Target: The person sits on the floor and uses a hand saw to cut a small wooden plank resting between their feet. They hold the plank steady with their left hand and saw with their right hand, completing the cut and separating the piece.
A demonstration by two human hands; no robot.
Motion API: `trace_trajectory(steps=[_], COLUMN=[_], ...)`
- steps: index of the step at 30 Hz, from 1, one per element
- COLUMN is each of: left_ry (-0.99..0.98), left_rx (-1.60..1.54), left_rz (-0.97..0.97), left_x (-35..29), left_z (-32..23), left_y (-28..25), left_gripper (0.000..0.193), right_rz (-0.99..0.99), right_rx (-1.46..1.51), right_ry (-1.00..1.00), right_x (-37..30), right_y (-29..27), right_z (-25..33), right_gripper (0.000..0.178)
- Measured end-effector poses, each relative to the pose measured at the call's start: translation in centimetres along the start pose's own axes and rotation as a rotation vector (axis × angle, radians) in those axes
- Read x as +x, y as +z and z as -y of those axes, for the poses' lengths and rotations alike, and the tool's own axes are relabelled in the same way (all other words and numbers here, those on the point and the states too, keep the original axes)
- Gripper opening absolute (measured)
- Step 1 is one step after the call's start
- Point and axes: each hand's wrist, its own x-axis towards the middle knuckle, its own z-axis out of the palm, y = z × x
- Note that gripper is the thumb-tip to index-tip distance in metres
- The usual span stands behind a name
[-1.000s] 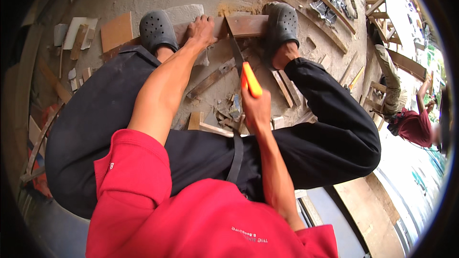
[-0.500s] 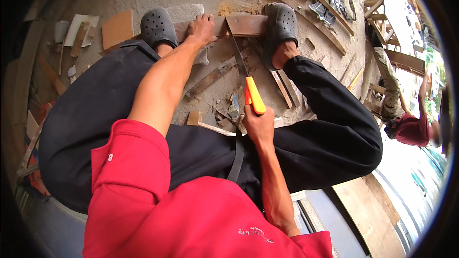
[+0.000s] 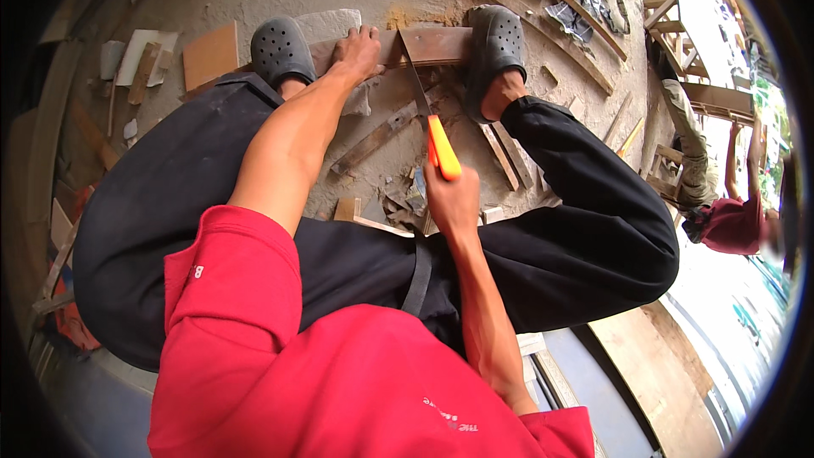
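Observation:
A brown wooden plank (image 3: 437,44) lies across a grey stone block (image 3: 329,25) on the concrete ground, pinned under my two black clogs (image 3: 280,51). My left hand (image 3: 356,49) presses flat on the plank near the left clog. My right hand (image 3: 451,199) grips the orange handle of a hand saw (image 3: 443,148). Its dark blade runs up to the plank and meets it just right of my left hand. My legs in black trousers frame the work on both sides.
Wood offcuts and chips (image 3: 398,199) lie between my legs, with a long slat (image 3: 373,140) beside them. Boards and tile pieces (image 3: 208,55) sit at the left. Another person in red (image 3: 733,220) crouches at the right near wooden frames (image 3: 678,17).
My right hand and the saw have drawn back toward me along the cut. My left hand and both feet have stayed on the plank.

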Motion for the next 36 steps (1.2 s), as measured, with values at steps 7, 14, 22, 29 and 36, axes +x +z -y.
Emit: trace_trajectory(steps=[7,14,22,29,36], left_ry=[0.090,0.074,0.070,0.078,0.083], left_rx=[0.094,0.043,0.045,0.018,0.072], left_rz=[0.016,0.073,0.015,0.064,0.014], left_x=[0.6,1.7,1.7,2.0,1.2], left_z=[0.5,1.8,2.5,2.0,0.7], left_y=[0.2,-0.4,0.9,-1.0,0.0], left_gripper=[0.090,0.096,0.095,0.091,0.093], right_rz=[-0.030,0.013,0.067,-0.007,0.060], right_rx=[0.011,-0.011,0.007,0.040,-0.012], right_ry=[-0.015,-0.015,0.055,0.015,0.055], right_x=[5.1,3.9,1.9,4.6,-2.6], right_y=[3.7,2.4,1.3,1.9,-1.5], right_z=[-1.0,1.5,-0.9,1.4,-1.3], right_gripper=[0.028,0.026,0.029,0.027,0.024])
